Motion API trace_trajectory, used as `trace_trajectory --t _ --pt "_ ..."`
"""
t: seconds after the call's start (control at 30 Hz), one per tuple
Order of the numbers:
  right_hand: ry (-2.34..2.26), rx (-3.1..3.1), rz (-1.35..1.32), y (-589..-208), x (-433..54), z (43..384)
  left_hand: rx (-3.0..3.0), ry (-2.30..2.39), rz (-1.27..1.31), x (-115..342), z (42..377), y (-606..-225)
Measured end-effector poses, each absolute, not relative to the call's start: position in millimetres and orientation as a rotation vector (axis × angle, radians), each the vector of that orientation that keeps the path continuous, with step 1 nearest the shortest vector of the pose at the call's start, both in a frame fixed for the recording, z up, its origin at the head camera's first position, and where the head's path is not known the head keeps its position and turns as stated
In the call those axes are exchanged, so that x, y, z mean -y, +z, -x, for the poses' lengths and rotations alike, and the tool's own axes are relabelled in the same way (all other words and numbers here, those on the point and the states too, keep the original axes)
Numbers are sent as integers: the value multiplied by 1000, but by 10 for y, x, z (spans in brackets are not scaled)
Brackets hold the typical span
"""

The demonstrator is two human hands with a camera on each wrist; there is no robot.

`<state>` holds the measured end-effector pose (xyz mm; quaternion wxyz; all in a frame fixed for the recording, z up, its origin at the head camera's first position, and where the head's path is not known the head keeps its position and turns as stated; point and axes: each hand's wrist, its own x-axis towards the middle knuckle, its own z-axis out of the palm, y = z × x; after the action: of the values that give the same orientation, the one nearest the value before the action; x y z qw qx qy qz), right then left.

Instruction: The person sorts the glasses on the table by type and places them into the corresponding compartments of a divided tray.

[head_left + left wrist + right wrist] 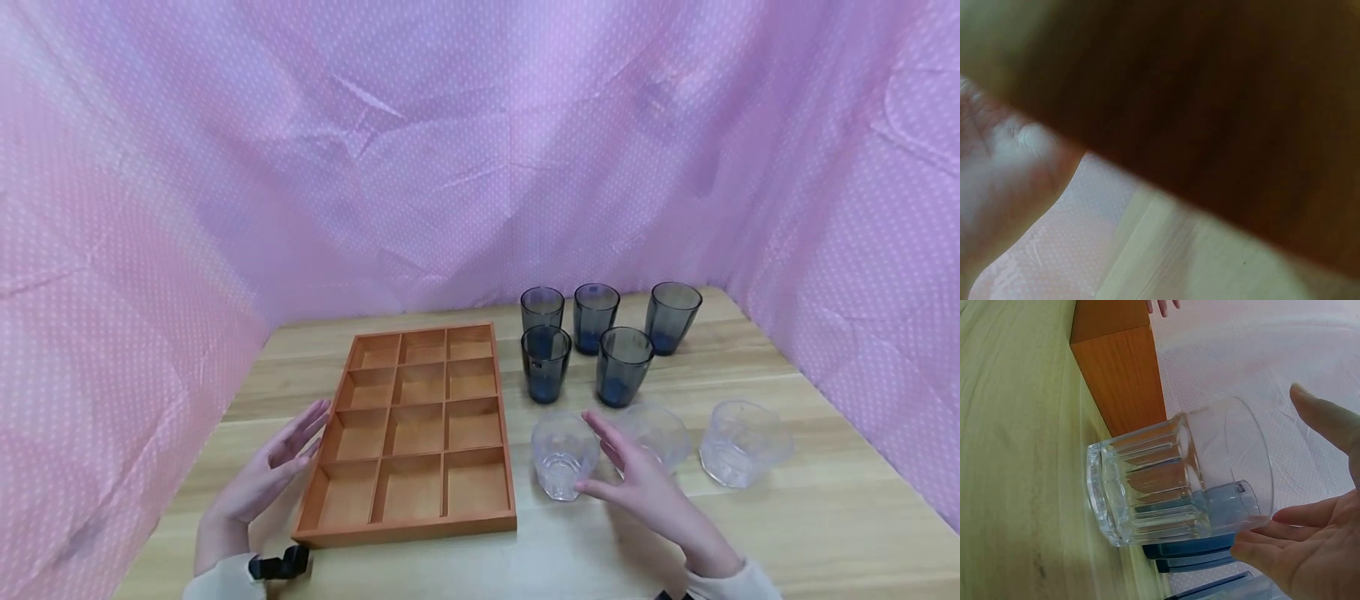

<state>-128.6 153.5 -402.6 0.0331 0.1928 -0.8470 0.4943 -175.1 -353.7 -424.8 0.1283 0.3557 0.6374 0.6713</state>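
Note:
A wooden compartment tray [402,527] lies on the table. My left hand [262,479] stands beside its left side with fingers extended, holding nothing; whether it touches the tray, I cannot tell. The left wrist view shows part of that palm [1007,162] beside a dark, blurred surface. My right hand [637,487] reaches around an upright clear glass [558,458], thumb and fingers spread. In the right wrist view, the thumb [1322,415] is apart from the clear glass [1160,481], while the fingertips are close to its rim. Two more clear glasses [660,433] [738,450] stand to the right.
Several dark tinted glasses [625,371] stand behind the clear ones, to the right of the tray. Pink dotted cloth [480,167] hangs around the back and sides of the wooden table [832,467].

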Motion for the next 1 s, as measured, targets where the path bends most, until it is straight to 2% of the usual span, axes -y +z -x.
trace_trajectory --t 0.13,0.37,1.0 --pt "1518 2621 -584 -4067 -1515 1260 -1871 1965 -1056 3568 1741 -4315" --pt "1574 2643 -514 -4125 -1470 1249 -1991 1901 -905 3592 1675 -4355" --pt "1738 2595 -195 -4194 -1307 1294 -1974 1901 -917 3644 1668 -4422"
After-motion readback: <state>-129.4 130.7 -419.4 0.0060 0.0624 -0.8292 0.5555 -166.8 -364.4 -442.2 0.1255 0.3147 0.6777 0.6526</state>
